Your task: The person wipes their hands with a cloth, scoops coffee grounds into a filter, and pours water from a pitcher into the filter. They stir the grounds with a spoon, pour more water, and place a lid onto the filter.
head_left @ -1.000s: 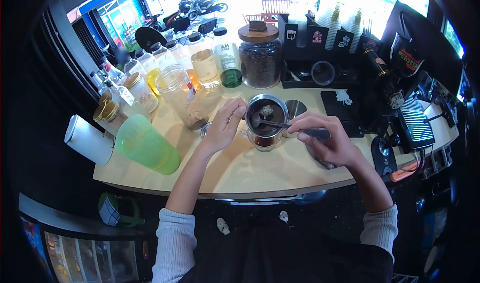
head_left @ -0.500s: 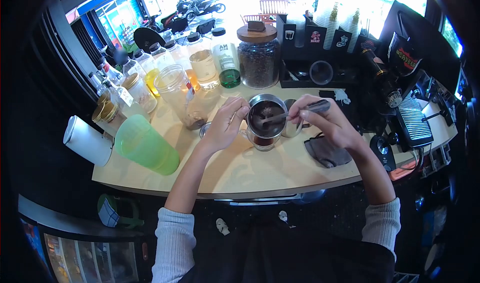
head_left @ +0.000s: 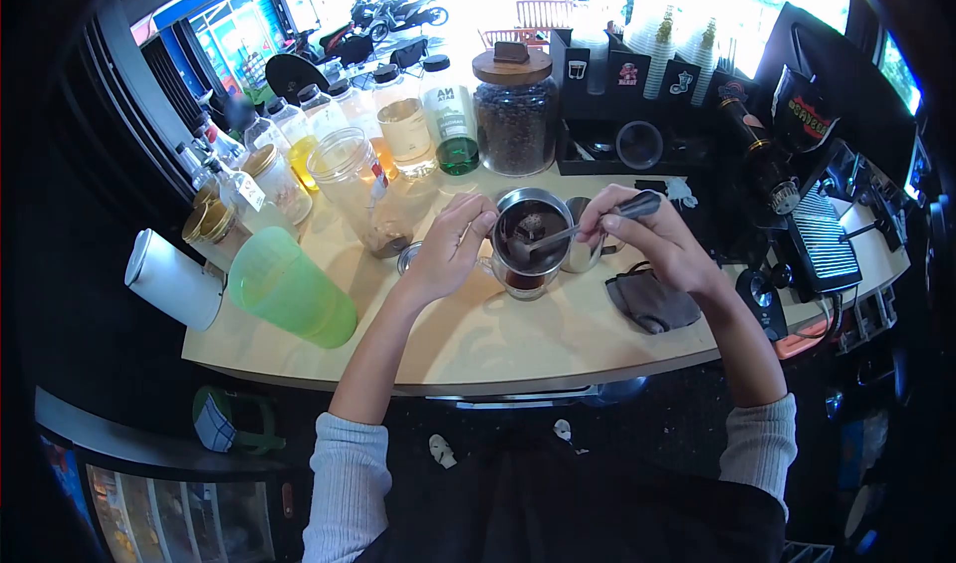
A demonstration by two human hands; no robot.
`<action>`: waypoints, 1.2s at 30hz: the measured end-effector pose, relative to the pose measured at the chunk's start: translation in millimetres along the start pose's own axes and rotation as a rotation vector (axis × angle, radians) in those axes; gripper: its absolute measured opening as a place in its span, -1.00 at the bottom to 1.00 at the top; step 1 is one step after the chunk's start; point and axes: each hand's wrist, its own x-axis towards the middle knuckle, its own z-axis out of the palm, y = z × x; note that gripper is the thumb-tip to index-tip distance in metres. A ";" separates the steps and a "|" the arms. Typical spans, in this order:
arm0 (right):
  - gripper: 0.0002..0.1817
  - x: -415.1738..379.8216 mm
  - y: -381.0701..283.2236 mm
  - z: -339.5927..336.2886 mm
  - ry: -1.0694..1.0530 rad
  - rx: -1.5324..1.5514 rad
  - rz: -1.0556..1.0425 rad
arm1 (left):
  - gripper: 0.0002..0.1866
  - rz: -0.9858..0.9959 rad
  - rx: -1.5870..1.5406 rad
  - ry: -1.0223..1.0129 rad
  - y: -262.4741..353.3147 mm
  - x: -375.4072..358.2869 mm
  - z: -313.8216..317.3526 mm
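Note:
In the head view, a round metal-rimmed container (head_left: 534, 205) of dark brown contents sits over a clear glass (head_left: 526, 290) with dark liquid. Pale froth shows on its surface. My left hand (head_left: 456, 242) has its fingers closed on the container's left rim. A metal spoon (head_left: 563, 235) is pinched by my right hand (head_left: 642, 239), its tip dipping into the brown contents and its handle pointing up to the right. Right of the container, partly behind my right fingers, stands a metal pitcher (head_left: 581, 254). Beneath my right hand lies a dark grey cloth (head_left: 652, 299).
A green tumbler (head_left: 294, 289), a large clear jar (head_left: 349, 185) and several bottles stand on the left. Behind is a wooden-lidded jar of dark beans (head_left: 515, 115). Black cup holders (head_left: 607, 95) are at the back, and a drip tray (head_left: 827, 234) is at the right.
The spoon has shifted slightly in the container and its handle end has risen a little with my right hand. My left hand stays at the rim.

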 end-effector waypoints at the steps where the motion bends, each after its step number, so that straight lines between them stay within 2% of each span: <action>1: -0.79 0.3 -0.5 -1.0 0.001 0.000 0.000 | -0.71 0.001 0.000 0.000 -0.2 0.0 0.5; 4: -0.76 -0.4 -1.1 -6.8 -0.056 -0.073 -0.004 | -0.69 -0.010 0.000 0.003 -0.2 -0.7 1.1; 6: -0.78 -2.9 -0.2 -9.1 0.043 -0.014 -0.007 | -0.73 -0.110 -0.098 0.029 0.7 -2.9 0.2; 10: -0.83 -12.1 -3.9 3.9 0.125 -0.069 -0.031 | -0.70 -0.168 -0.135 0.086 -4.0 -5.9 3.3; 12: -0.80 -13.8 -3.2 8.3 0.168 -0.429 -0.211 | -0.66 -0.172 -0.139 0.106 -3.6 -6.1 7.4; 13: -0.80 -14.5 -4.9 11.4 0.169 -0.431 -0.210 | -0.66 -0.171 -0.140 0.104 -2.9 -6.4 9.2; 15: -0.73 -15.7 -9.0 16.3 0.115 -0.587 -0.257 | -0.65 -0.195 -0.131 0.114 -1.0 -7.7 13.4; 16: -0.59 -16.0 4.5 13.4 0.070 -0.663 -0.377 | -0.65 -0.193 -0.133 0.111 0.9 -8.1 15.6; 17: -0.59 -18.2 7.5 11.7 0.073 -0.665 -0.376 | -0.65 -0.214 -0.175 0.138 3.5 -8.4 17.7; 20: -0.42 -23.2 10.9 8.6 -0.048 -0.891 -0.530 | -0.65 -0.234 -0.164 0.190 8.1 -9.8 16.8; 25: -0.46 -26.1 12.8 16.7 -0.057 -0.973 -0.570 | -0.66 -0.225 -0.129 0.215 10.5 -11.8 20.1; 27: -0.47 -24.1 12.0 20.7 -0.049 -1.004 -0.580 | -0.69 -0.137 -0.021 0.257 10.4 -10.5 24.1; 29: -0.46 -22.7 12.7 21.6 -0.122 -1.133 -0.618 | -0.70 -0.146 0.007 0.273 16.3 -9.6 24.1; 32: -0.49 -27.7 11.1 23.8 -0.154 -1.161 -0.634 | -0.71 -0.143 0.036 0.301 17.2 -10.3 23.8; 36: -0.54 -21.0 14.4 29.9 -0.084 -1.215 -0.709 | -0.73 -0.127 0.102 0.302 22.5 -11.1 27.8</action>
